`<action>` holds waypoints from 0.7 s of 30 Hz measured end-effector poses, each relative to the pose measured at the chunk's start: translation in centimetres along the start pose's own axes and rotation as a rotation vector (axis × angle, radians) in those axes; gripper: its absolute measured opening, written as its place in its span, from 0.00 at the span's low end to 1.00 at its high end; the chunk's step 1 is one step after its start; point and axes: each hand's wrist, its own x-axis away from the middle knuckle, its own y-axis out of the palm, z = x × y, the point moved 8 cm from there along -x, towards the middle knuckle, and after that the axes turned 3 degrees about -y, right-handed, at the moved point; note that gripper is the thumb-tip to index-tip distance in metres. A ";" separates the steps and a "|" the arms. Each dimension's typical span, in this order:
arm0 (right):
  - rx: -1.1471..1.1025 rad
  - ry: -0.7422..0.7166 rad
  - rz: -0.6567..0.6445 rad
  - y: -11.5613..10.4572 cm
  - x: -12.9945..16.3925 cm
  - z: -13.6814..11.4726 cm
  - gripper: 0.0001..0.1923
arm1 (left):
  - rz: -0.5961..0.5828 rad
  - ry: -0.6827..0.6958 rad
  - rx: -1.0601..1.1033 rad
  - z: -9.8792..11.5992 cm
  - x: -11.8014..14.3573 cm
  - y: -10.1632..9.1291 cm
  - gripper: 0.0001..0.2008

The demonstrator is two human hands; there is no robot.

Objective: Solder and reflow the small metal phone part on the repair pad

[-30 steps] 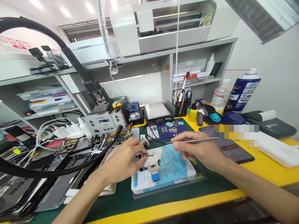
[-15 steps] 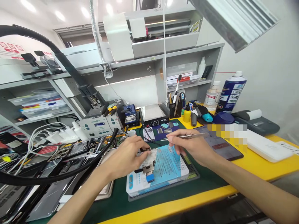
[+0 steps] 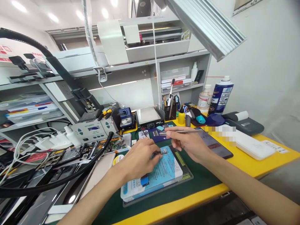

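A grey shelf (image 3: 207, 65) stood along the back of the scene, at twelve o'clock. In front of it spread a yellow-edged table (image 3: 175, 205), with a green mat (image 3: 205, 181) on top. A pale control unit (image 3: 86, 131) stood at ten o'clock from the middle of the mat. Nearer the person lay a perforated tray (image 3: 188, 175), its right side showing from under a flat blue-and-white box (image 3: 164, 170). From that box, a dark-screened device (image 3: 217, 148) lay at two o'clock, and a blue spray can (image 3: 220, 97) stood beyond it.

The left hand (image 3: 142, 156) was over the box at eleven o'clock, palm down, its fingertips pinching a small part towards one o'clock. The right hand (image 3: 187, 142) was raised at two o'clock, grasping a slim metal tool (image 3: 193, 131) much like a pen; the tool's tip pointed to nine o'clock, apart from the left fingers.

A blue piece (image 3: 144, 180) sat on the box between seven and eight o'clock, just below the left hand. Smallest was the metal part (image 3: 164, 152) at the left fingertips, over the far half of the box; whether it touched the surface I could not tell.
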 end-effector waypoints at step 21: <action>-0.001 0.076 -0.209 1.2 0.3 0.2 0.17 | 0.441 -0.238 0.169 -8.6 7.5 -5.8 0.14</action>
